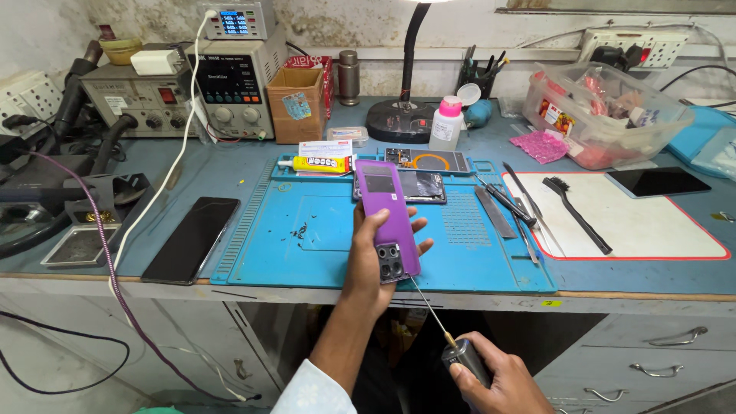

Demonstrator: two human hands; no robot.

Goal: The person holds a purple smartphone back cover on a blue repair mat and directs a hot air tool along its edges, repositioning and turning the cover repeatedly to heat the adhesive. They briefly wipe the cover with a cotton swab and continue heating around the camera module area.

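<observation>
Nearest the camera, the right hand (498, 379) is closed around the dark handle of a precision screwdriver (437, 326), whose thin shaft runs up and to the left until its tip meets the lower end of a purple phone (387, 218). The left hand (376, 257) grips that phone from behind, fingers curled round its right edge and thumb on the left, holding it upright above the front edge of the tabletop (629, 280) with its dark camera block at the bottom.

Under and beyond the phone lies a blue work mat (322, 230) with a scatter of tiny dark screws (300, 230) — loose, and near the left hand. A black phone (192, 238) lies flat to the left of the mat. At the mat's back edge sit a yellow glue tube (318, 164) and an opened phone body (418, 172); a white pad with a red border (636, 226) to the right carries a black brush (575, 213) and tweezers (525, 211). Farther back stand a white bottle with a pink cap (446, 123), a lamp base (402, 119), a clear plastic tub (606, 111) and a bench power supply (230, 84).

The likeliest risks, as I judge it: the long shaft is held far from its tip, so it could slip and scratch the phone, and the phone is held in the air, so a loosened grip would drop it — or a sleeve could sweep the screws away.
</observation>
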